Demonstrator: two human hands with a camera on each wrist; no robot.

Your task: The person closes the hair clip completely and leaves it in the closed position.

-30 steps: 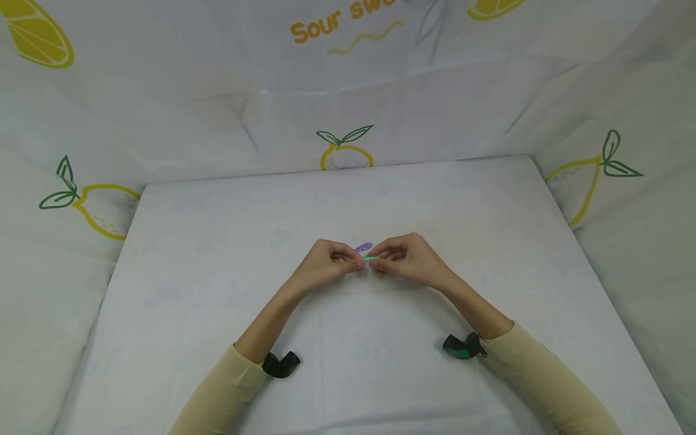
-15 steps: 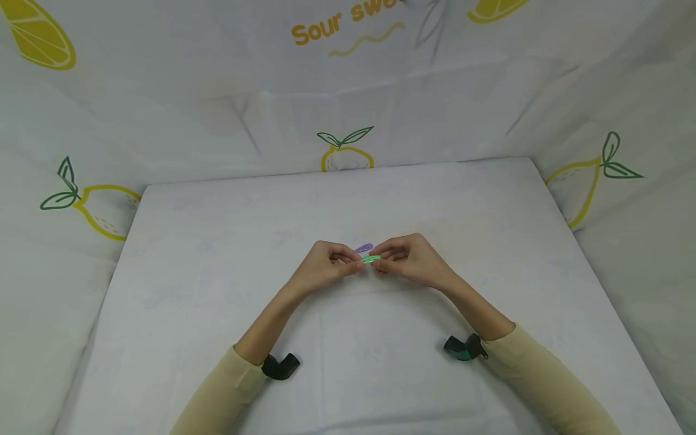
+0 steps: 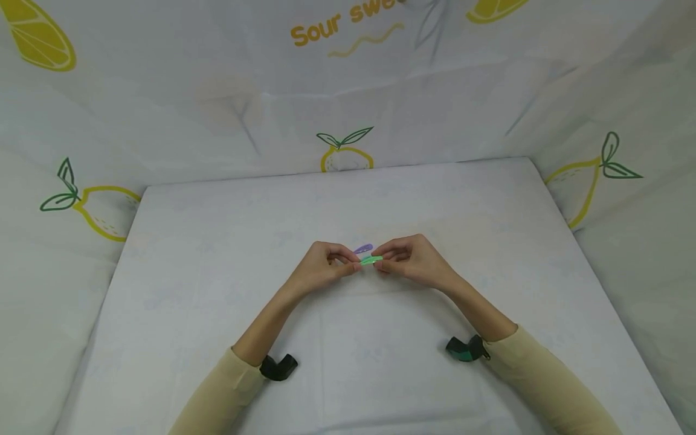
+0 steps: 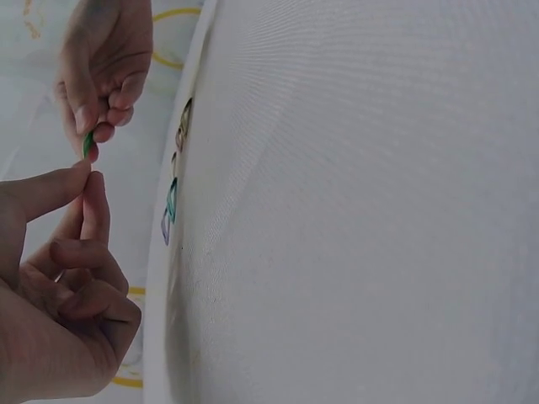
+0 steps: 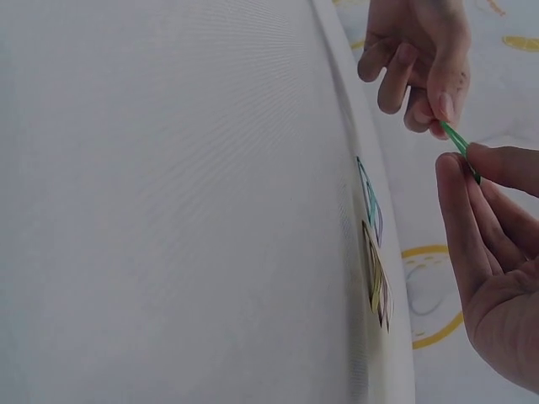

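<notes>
Above the middle of the table, both hands hold a green snap hair clip [image 3: 371, 260]. My left hand [image 3: 319, 267] pinches its left end between thumb and forefinger, and my right hand [image 3: 411, 260] pinches its right end. From the right wrist view, the clip [image 5: 453, 136] slants between the two sets of fingertips, its narrow frame partly covered by them. Just beyond the hands a purple hair clip [image 3: 364, 248] lies on the table. The left wrist view shows a teal clip [image 4: 172, 200] lying close to a purple one [image 4: 165, 227].
More clips lie in a loose group on the white cloth, among them a yellowish one [image 5: 373, 268] and a dark brownish one [image 4: 185, 115]; the hands block most of them from the head view. A lemon-printed white curtain [image 3: 217, 121] surrounds the white table [image 3: 228, 211].
More of the green hair clip shows between the fingertips than a second ago. The right hand has shifted very slightly right; both hands keep their pinch.
</notes>
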